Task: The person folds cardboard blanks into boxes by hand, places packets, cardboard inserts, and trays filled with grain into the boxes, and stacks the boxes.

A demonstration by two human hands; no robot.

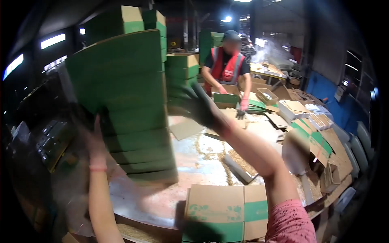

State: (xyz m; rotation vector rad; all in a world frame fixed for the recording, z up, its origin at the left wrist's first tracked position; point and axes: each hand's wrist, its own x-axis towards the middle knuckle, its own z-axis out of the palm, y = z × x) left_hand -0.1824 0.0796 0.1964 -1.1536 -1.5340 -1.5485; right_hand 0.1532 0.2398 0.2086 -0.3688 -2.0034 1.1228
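Observation:
A tall stack of green cardboard boxes (121, 97) stands in front of me at the left, leaning slightly. Beside its lower left side is my left hand (95, 141), blurred, with fingers stretched upward; whether it touches the boxes I cannot tell. My right hand (200, 107), in a dark glove, is raised near the stack's right edge, its fingers apart and smeared by motion. Nothing shows in its grasp. Below, a flattened brown and green carton (216, 202) lies at the near edge of the table (162, 202).
Across the table, a person in a red vest (227, 67) has gloved hands at an open box (227, 97). Cardboard pieces (259, 129) and a tray of brown loose material (243, 164) lie to the right. More green boxes (182, 67) are stacked behind.

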